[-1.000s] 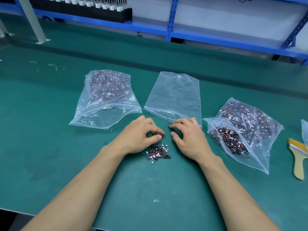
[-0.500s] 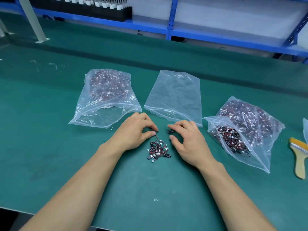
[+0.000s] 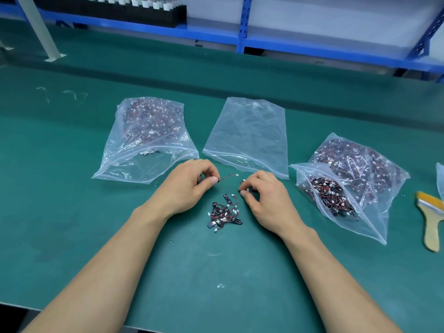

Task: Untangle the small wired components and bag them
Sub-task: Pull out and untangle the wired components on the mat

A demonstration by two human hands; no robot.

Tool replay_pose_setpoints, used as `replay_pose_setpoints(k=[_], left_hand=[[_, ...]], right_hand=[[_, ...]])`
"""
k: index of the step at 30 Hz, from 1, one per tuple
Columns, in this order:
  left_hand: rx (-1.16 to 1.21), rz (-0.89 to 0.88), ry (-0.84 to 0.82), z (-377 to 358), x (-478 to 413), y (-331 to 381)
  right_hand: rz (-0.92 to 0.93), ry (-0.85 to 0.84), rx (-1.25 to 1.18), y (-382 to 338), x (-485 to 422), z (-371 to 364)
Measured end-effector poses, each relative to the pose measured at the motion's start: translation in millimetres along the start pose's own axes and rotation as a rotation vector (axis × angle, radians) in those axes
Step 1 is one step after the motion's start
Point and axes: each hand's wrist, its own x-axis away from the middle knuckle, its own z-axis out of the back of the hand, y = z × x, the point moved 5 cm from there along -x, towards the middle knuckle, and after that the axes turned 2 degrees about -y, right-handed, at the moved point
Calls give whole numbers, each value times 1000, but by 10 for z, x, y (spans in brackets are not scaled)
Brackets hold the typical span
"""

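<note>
A small tangle of black wired components (image 3: 224, 213) with red wires and white plugs lies on the green mat between my hands. My left hand (image 3: 189, 186) pinches one wired component (image 3: 228, 177), whose wire and white plug stick out to the right. My right hand (image 3: 263, 195) pinches another small component (image 3: 243, 181) at its fingertips. An empty clear bag (image 3: 249, 133) lies just beyond my hands. A clear bag partly filled with components (image 3: 336, 200) lies open at the right.
A full bag of components (image 3: 149, 131) lies at the left, another full bag (image 3: 365, 169) behind the right one. A yellow brush (image 3: 432, 219) lies at the far right. Blue shelving (image 3: 242, 39) runs along the back.
My hands have drawn apart above the pile. One component has come free in each hand, the left one's wire now stretched out to the right.
</note>
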Motion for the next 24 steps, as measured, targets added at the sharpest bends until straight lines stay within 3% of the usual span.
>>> replay_pose_setpoints(k=[13, 17, 24], left_hand=[[-103, 273, 93, 32, 31, -163], [-115, 272, 101, 33, 12, -168], [-127, 212, 107, 76, 17, -178]], right_hand=[[109, 56, -30, -133, -54, 8], [184, -7, 12, -184, -26, -30], [157, -130, 28, -173, -33, -100]])
